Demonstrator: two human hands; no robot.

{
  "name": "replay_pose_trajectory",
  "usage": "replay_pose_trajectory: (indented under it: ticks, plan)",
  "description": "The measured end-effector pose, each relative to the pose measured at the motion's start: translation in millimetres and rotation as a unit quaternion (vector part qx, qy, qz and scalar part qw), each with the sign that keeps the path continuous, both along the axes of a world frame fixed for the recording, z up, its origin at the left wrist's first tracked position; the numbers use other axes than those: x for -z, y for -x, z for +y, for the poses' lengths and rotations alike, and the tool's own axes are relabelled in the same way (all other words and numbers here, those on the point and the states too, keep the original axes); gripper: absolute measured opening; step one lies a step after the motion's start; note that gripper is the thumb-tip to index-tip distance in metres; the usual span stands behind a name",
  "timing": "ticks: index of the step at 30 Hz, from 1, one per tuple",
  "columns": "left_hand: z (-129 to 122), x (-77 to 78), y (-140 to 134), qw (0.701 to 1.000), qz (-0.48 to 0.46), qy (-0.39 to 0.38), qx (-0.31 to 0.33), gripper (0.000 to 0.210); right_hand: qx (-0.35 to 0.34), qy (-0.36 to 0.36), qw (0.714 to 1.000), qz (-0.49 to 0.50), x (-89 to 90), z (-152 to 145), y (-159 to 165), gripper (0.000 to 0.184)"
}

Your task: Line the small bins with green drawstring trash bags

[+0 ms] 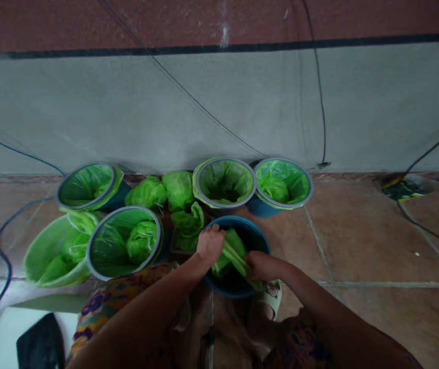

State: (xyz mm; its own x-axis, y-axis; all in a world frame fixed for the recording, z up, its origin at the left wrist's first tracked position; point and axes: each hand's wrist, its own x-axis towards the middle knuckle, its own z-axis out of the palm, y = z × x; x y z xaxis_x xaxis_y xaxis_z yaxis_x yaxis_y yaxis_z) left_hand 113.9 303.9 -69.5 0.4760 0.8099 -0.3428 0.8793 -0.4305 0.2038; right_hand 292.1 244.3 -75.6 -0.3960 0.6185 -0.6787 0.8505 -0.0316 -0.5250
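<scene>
A green plastic bag point(234, 251) is stretched between my two hands over a blue bucket point(267, 236). My left hand point(210, 243) is closed on the bag's edge near the bucket's left rim. On the right, my right hand point(259, 264) grips the other end of the same bag, lower over the opening. Part of the bag hangs down inside the bucket, where the dark interior shows around it. Just left of the bucket, a small container point(183, 251) holds a crumpled green bag point(188, 225).
Green-lined buckets with grey rims stand along the wall: one behind my hands point(225, 205), one right point(307, 197), others left point(60, 197). Two stuffed green bags point(179, 189) sit between them. A pale green basket point(30, 261) stands left. Blue hose point(2, 246) and cables cross the area.
</scene>
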Motion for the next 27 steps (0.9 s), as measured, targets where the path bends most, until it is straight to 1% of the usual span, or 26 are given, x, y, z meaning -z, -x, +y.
replay_pose_trajectory:
  ticks: [2, 3, 4, 5, 6, 8, 10, 12, 13, 14, 15, 18, 20, 21, 23, 25, 27]
  plan:
    - [1.9, 1.0, -1.2, 0.998, -0.007, -0.058, 0.005, 0.030, -0.026, 0.069, 0.997, 0.029, -5.0, -2.8, 1.6, 0.019]
    - [1.3, 2.1, -2.2, 0.997, -0.016, -0.074, 0.013, 0.028, -0.028, 0.092, 0.994, 0.050, -6.7, -2.8, 1.9, 0.023]
    - [-0.2, 3.3, -3.4, 0.996, -0.029, -0.081, 0.019, 0.026, -0.022, 0.096, 0.993, 0.069, -7.8, -1.7, 1.7, 0.029]
    - [-2.2, 4.3, -4.7, 0.995, -0.044, -0.082, 0.026, 0.024, -0.006, 0.080, 0.993, 0.082, -8.4, 0.3, 1.0, 0.034]
    - [-4.6, 4.9, -6.0, 0.994, -0.061, -0.081, 0.034, 0.023, 0.023, 0.044, 0.995, 0.083, -8.3, 2.9, 0.3, 0.038]
    - [-9.0, 4.4, -8.6, 0.991, -0.098, -0.081, 0.045, 0.021, 0.104, -0.051, 0.992, 0.056, -7.1, 8.1, 0.0, 0.040]
    - [-11.8, 2.0, -11.2, 0.988, -0.122, -0.084, 0.045, 0.019, 0.168, -0.116, 0.978, 0.044, -5.1, 11.2, 3.1, 0.031]
    - [-13.2, -1.0, -13.2, 0.987, -0.128, -0.085, 0.043, 0.016, 0.179, -0.139, 0.972, 0.057, -3.3, 11.6, 9.0, 0.017]
    - [-13.6, -2.1, -13.7, 0.987, -0.126, -0.088, 0.038, 0.015, 0.177, -0.144, 0.971, 0.071, -2.7, 11.2, 11.8, 0.014]
    - [-13.9, -2.5, -13.7, 0.988, -0.120, -0.093, 0.030, 0.016, 0.179, -0.141, 0.970, 0.086, -2.5, 10.7, 13.9, 0.014]
    - [-14.2, -2.2, -13.0, 0.989, -0.110, -0.098, 0.014, 0.022, 0.190, -0.127, 0.968, 0.103, -2.7, 10.3, 14.6, 0.016]
    - [-13.7, 2.8, -6.8, 0.993, -0.036, -0.093, -0.056, 0.055, 0.264, -0.032, 0.948, 0.175, -7.2, 11.1, 6.3, 0.015]
    - [-11.1, 7.4, 0.1, 0.993, 0.027, -0.064, -0.093, 0.069, 0.298, 0.024, 0.933, 0.200, -13.6, 12.7, -6.9, 0.017]
    - [-9.1, 9.1, 3.8, 0.992, 0.053, -0.044, -0.103, 0.072, 0.297, 0.042, 0.934, 0.196, -17.4, 13.3, -14.7, 0.017]
    - [-4.2, 10.3, 10.4, 0.990, 0.085, -0.003, -0.108, 0.072, 0.264, 0.069, 0.951, 0.145, -25.0, 13.2, -30.0, 0.015]
    - [-0.3, 7.5, 14.6, 0.991, 0.096, 0.015, -0.095, 0.071, 0.213, 0.086, 0.973, 0.038, -30.9, 11.5, -42.3, 0.013]
    - [0.1, 1.1, 15.8, 0.993, 0.097, 0.009, -0.074, 0.070, 0.161, 0.086, 0.980, -0.079, -33.8, 9.4, -49.8, 0.012]
